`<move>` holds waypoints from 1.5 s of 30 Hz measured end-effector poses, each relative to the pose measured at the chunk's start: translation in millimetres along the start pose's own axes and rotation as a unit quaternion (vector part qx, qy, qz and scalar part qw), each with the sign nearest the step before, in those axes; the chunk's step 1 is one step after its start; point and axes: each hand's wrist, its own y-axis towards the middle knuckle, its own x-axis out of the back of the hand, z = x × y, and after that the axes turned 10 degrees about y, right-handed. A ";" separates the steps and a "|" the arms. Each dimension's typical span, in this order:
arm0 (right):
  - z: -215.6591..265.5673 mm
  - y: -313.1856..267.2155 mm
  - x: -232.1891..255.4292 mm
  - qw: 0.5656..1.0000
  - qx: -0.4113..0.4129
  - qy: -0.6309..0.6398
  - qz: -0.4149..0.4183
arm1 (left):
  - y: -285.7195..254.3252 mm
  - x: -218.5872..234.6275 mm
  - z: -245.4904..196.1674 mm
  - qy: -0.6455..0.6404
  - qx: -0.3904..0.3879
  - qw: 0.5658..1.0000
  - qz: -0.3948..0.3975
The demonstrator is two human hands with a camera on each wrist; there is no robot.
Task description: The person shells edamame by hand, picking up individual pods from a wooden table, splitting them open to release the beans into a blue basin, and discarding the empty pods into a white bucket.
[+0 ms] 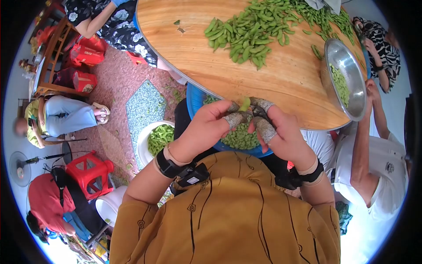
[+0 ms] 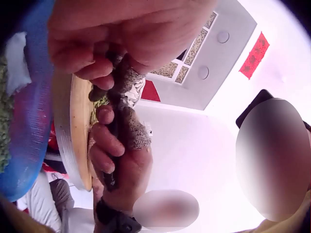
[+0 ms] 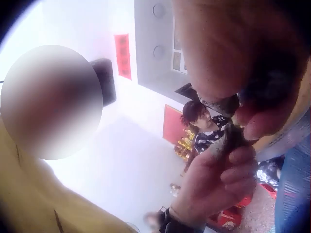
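A green edamame pod (image 1: 245, 104) sits between my two hands, over the table's near edge. My left hand (image 1: 204, 130) pinches it from the left with thumb and fingers, the tips wrapped in grey, soiled covers. From the other side my right hand (image 1: 285, 134) pinches it too, its thumb and fingers wearing similar covers. Below them is a blue basin (image 1: 191, 99) holding many shelled green beans (image 1: 241, 137). In both wrist views the fingertips of the two hands meet, and the pod is mostly hidden behind them.
A heap of edamame pods (image 1: 246, 33) lies on the round wooden table (image 1: 176, 48). At its right edge a metal bowl (image 1: 358, 79) with shelled beans is tilted, a person's hand beside it. A white bucket (image 1: 141, 145) of green pods stands on the floor at left. Other people sit around.
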 end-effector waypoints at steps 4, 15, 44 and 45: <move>-11.9 -1.1 0.9 0.999 0.020 -0.025 0.002 | -0.4 -4.1 4.3 0.063 -0.041 0.997 -0.013; -1.6 0.3 -2.8 0.986 -0.097 0.133 -0.006 | -1.8 0.2 20.2 0.420 -0.287 0.850 -0.140; -36.8 -13.3 -6.0 0.991 -0.116 0.022 -0.057 | -11.3 -0.2 26.3 0.047 0.075 0.985 0.148; -47.0 -11.6 -5.2 0.991 -0.116 0.021 -0.056 | -11.0 -2.1 27.5 0.046 0.075 0.985 0.147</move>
